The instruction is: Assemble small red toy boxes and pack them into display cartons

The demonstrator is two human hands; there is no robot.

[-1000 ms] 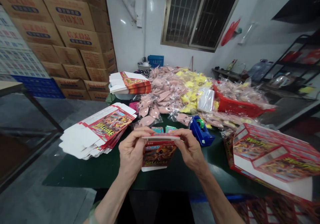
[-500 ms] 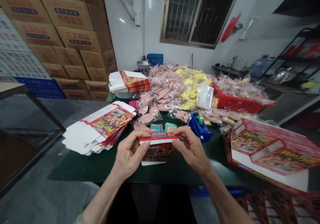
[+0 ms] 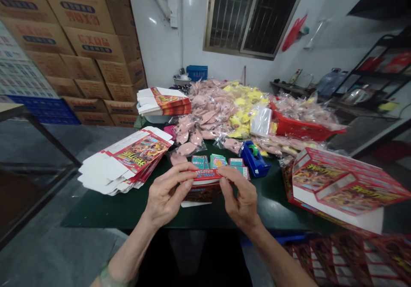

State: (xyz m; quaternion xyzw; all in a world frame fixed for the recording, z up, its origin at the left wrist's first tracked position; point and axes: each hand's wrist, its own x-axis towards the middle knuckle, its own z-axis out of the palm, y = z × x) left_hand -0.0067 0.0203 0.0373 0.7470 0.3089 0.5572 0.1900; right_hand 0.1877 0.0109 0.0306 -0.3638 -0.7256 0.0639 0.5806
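A small red printed carton point(image 3: 203, 185) stands on the dark green table point(image 3: 128, 212) right in front of me. My left hand point(image 3: 165, 195) pinches the left end of its top flap, fingers closed on it. My right hand point(image 3: 239, 197) pinches the right end of the same flap. The flap lies almost flat over the carton. Just behind it sit small teal card packs point(image 3: 218, 161).
A stack of flat unfolded cartons point(image 3: 125, 161) lies at the left, another stack point(image 3: 163, 103) behind. A blue tape dispenser point(image 3: 254, 158), bagged pink and yellow toys point(image 3: 221, 111), a red basket point(image 3: 302, 128) and assembled red boxes point(image 3: 343, 188) fill the right. Brown cardboard boxes point(image 3: 80, 43) stack against the wall.
Both hands have pressed the carton's top flap down from upright to nearly flat, and the carton sits lower. The view shifted slightly, showing more teal packs behind.
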